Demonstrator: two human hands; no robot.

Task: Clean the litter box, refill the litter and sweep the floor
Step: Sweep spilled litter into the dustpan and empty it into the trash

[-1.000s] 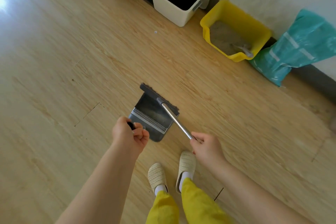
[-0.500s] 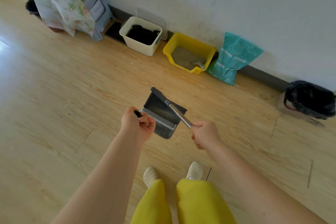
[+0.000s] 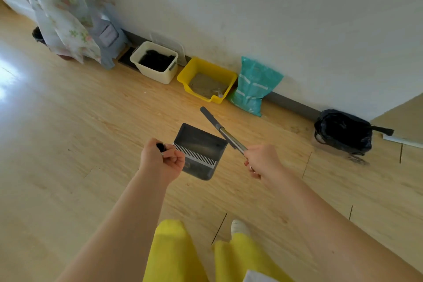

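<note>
Gripping is seen on both sides: the left hand (image 3: 161, 160) is curled round the short black handle of the dark grey plastic dustpan (image 3: 199, 150), and the right hand (image 3: 261, 162) is closed round the chromed metal shaft of the black-headed broom (image 3: 223, 131). The dustpan is carried off the pale wooden plank floor (image 3: 91, 121), its comb-toothed edge nearest the left hand and its mouth turned away; whether any sweepings lie in it cannot be told, the pan's inside being dark. The broom's shaft is held low, just beside the pan's right edge, with the head raised toward the yellow plastic litter box (image 3: 207, 80), which stands against the wall between a cream storage tub (image 3: 155, 63) and a teal litter bag (image 3: 254, 86). Both tools are judged light and rigid, the metal shaft smooth and apt to turn in the palm, so a firm hold is advised. The pan is best kept level by its handle on the way to the black-bagged bin (image 3: 343, 131)
</note>
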